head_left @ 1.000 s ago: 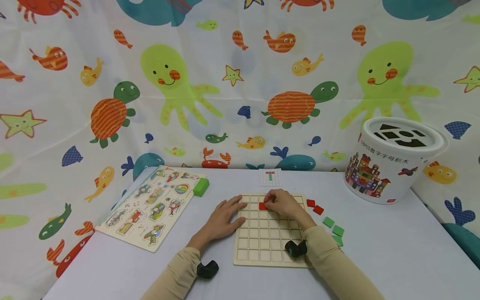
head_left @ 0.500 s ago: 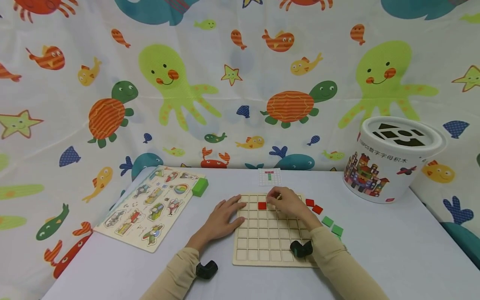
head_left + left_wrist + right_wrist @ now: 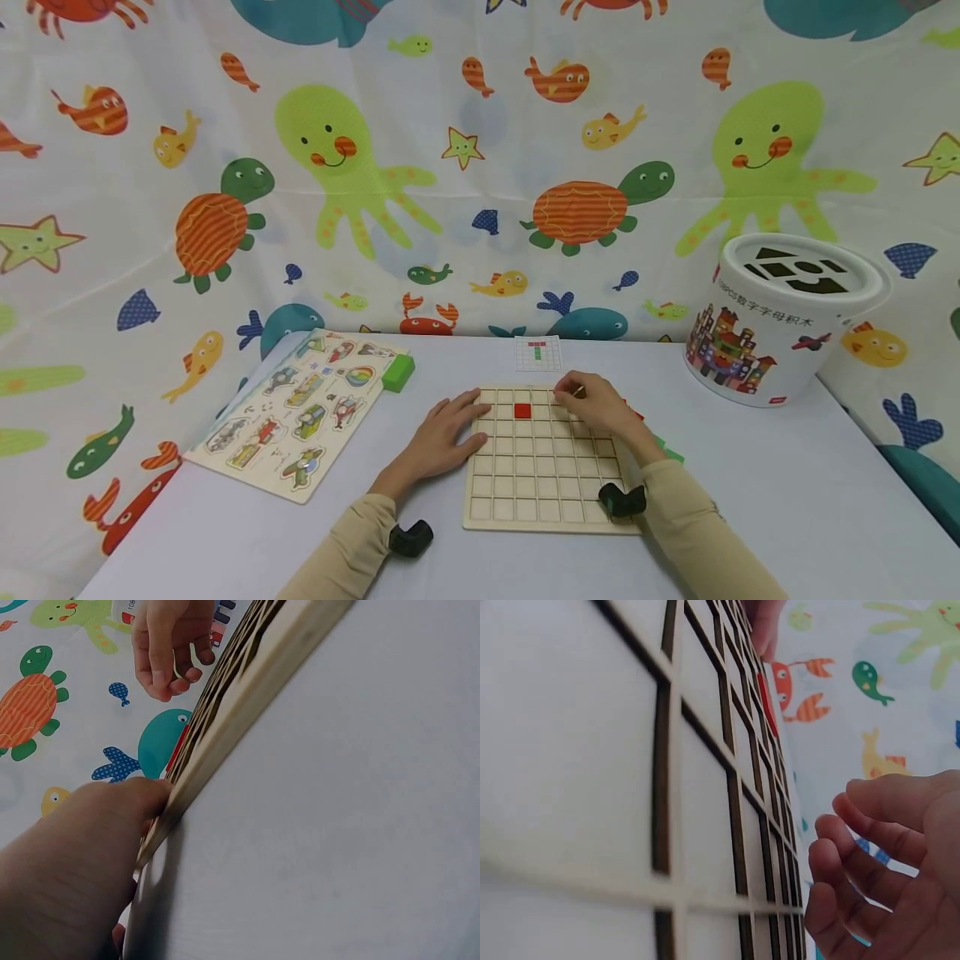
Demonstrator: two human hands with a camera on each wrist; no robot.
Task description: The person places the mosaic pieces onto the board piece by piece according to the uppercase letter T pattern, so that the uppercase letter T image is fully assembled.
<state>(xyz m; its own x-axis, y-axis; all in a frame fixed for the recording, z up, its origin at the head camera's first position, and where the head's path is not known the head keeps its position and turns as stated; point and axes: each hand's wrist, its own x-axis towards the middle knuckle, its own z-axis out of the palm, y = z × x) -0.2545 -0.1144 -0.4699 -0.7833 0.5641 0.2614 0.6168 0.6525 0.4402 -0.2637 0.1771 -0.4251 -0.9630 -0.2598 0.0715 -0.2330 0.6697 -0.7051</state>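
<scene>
A wooden grid board (image 3: 525, 467) lies flat on the table, with one red square tile (image 3: 522, 411) in a cell of its second row from the far side. My left hand (image 3: 442, 437) rests along the board's left edge, fingers spread; the left wrist view shows a digit of it against the rim (image 3: 240, 720). Over the board's far right part hovers my right hand (image 3: 600, 410), fingers loosely curved. Nothing shows between its thumb and fingers (image 3: 836, 840) in the right wrist view. Beside the board, loose green tiles (image 3: 672, 452) and a red tile are mostly hidden by the right arm.
Behind the board lies a small grid card (image 3: 537, 353) with a red and green T pattern. A picture puzzle board (image 3: 247, 475) with a green block (image 3: 398, 373) at its corner is on the left. The white bucket (image 3: 780, 333) stands at back right.
My right hand has let go of the red tile and moved right across the board, uncovering the tile and covering more of the loose tiles. The left hand stays at the board's edge.
</scene>
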